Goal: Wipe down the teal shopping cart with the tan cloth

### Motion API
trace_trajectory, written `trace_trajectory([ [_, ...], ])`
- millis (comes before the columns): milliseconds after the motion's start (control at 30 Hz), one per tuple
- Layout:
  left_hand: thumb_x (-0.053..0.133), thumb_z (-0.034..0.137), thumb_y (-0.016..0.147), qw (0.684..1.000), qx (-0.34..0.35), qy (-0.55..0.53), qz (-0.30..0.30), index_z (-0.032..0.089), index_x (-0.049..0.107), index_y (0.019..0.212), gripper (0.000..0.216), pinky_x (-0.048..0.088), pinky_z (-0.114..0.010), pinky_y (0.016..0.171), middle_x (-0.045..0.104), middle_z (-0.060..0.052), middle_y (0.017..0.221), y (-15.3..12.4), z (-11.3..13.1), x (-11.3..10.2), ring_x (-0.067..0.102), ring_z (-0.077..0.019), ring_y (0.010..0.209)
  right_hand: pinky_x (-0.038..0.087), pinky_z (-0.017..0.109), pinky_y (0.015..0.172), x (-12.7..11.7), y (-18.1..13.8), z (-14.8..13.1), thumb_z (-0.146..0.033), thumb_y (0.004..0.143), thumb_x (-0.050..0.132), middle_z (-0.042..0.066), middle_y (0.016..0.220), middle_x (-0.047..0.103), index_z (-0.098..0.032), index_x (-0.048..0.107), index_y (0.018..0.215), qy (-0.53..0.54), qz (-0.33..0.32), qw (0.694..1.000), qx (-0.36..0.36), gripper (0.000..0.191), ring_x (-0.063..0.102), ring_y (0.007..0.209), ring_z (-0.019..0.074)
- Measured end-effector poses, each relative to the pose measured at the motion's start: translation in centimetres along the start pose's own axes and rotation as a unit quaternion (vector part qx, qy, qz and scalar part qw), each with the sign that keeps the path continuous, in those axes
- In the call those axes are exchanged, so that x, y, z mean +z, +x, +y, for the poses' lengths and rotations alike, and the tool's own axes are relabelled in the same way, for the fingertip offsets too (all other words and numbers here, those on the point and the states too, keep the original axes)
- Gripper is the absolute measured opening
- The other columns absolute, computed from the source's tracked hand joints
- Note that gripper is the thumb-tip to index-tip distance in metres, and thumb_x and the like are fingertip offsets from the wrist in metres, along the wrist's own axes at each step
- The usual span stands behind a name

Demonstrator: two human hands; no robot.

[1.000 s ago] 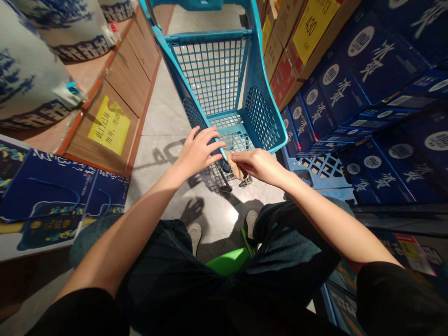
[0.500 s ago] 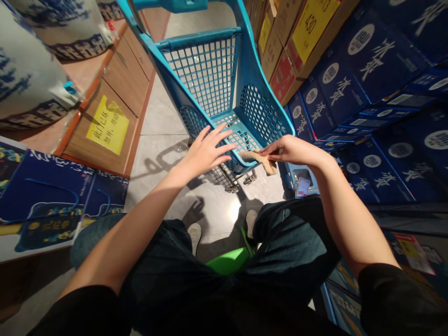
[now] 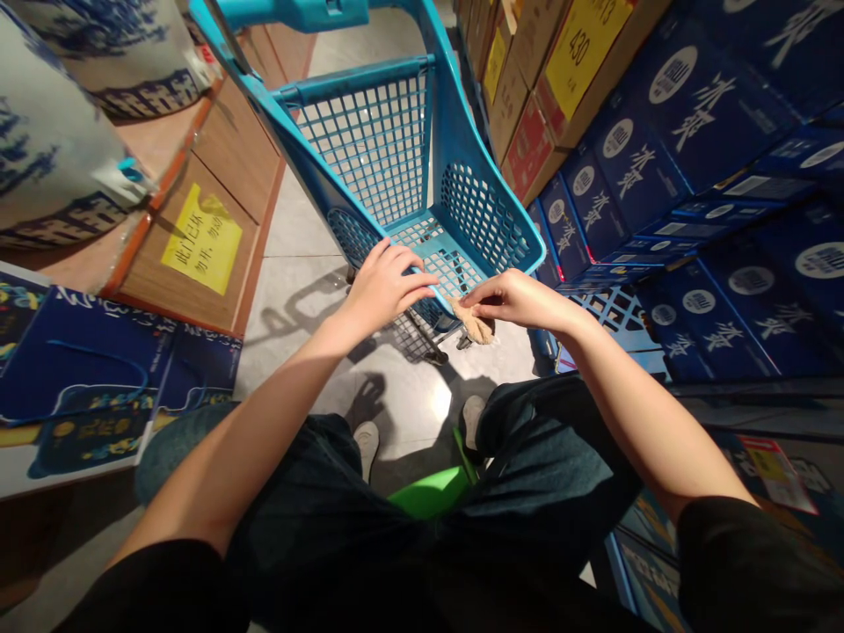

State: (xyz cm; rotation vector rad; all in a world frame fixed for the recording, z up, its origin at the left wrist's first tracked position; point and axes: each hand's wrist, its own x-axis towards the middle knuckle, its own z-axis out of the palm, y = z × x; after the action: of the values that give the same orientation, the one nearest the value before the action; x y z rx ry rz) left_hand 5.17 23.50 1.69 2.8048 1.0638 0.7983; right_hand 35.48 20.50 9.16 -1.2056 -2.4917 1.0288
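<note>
A blue plastic shopping cart (image 3: 484,167) with lattice walls stands in front of me, tipped toward the left of the view. My left hand (image 3: 386,283) is closed over the cart's near left rim, with its fingers bent inward over the edge. A tan, crumpled cloth (image 3: 477,329) is pinched in my right hand (image 3: 518,297) and touches the near front corner of the rim. Part of the cloth hangs down outside the basket. The fingers of my right hand partly cover it.
Blue cartons (image 3: 699,105) are stacked on the right, with brown boxes (image 3: 527,53) behind them. A wooden cabinet (image 3: 234,158) bearing large blue-and-white jars (image 3: 46,132) stands at left, above blue gift bags (image 3: 98,352). Something green (image 3: 428,492) lies between my legs.
My left hand has come down onto the rim and its fingers have curled. My right hand has moved left with the cloth along the rim. The cart has shifted slightly left.
</note>
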Motion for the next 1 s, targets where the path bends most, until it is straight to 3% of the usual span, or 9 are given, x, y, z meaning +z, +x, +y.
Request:
trace_trajectory([
  [233, 0.066, 0.044, 0.12, 0.999, 0.027, 0.022, -0.018, 0.037, 0.088, 0.138, 0.029, 0.047, -0.068, 0.134, 0.083, -0.009, 0.13, 0.4, 0.0, -0.1, 0.07, -0.032, 0.134, 0.07, 0.033, 0.095, -3.1, -1.4, 2.6, -0.018, 0.101, 0.085, 0.005, 0.122, 0.093, -0.026, 0.098, 0.114, -0.049, 0.008, 0.998, 0.049, 0.02, 0.092, 0.109, 0.0295],
  [533, 0.071, 0.043, 0.117, 1.0, 0.003, 0.009, -0.003, 0.036, 0.09, 0.133, 0.025, 0.046, -0.068, 0.132, 0.083, -0.009, 0.126, 0.3, 0.1, 0.1, 0.07, -0.0328, 0.132, 0.064, 0.028, 0.086, 0.5, 0.0, -1.0, -0.015, 0.104, 0.08, 0.006, 0.114, 0.094, -0.022, 0.097, 0.12, -0.025, 0.008, 1.0, 0.0, 0.024, 0.091, 0.101, 0.027],
  [833, 0.076, 0.042, 0.115, 1.0, -0.003, -0.006, -0.005, 0.038, 0.091, 0.131, 0.023, 0.045, -0.069, 0.132, 0.083, -0.009, 0.126, 0.5, 0.2, 0.3, 0.069, -0.0332, 0.132, 0.069, 0.033, 0.092, -2.9, -1.8, 2.2, -0.022, 0.103, 0.087, 0.006, 0.122, 0.093, -0.026, 0.098, 0.112, -0.08, 0.017, 0.996, 0.023, 0.015, 0.091, 0.112, 0.0323],
  [1000, 0.076, 0.042, 0.115, 1.0, -0.011, -0.004, -0.002, 0.037, 0.091, 0.129, 0.022, 0.045, -0.069, 0.133, 0.082, -0.009, 0.126, 0.4, 0.1, 0.5, 0.069, -0.0331, 0.132, 0.07, 0.034, 0.099, -1.4, -1.3, 1.6, -0.024, 0.104, 0.087, 0.007, 0.127, 0.092, -0.026, 0.098, 0.116, -0.054, 0.027, 0.998, 0.011, 0.016, 0.091, 0.118, 0.0336],
])
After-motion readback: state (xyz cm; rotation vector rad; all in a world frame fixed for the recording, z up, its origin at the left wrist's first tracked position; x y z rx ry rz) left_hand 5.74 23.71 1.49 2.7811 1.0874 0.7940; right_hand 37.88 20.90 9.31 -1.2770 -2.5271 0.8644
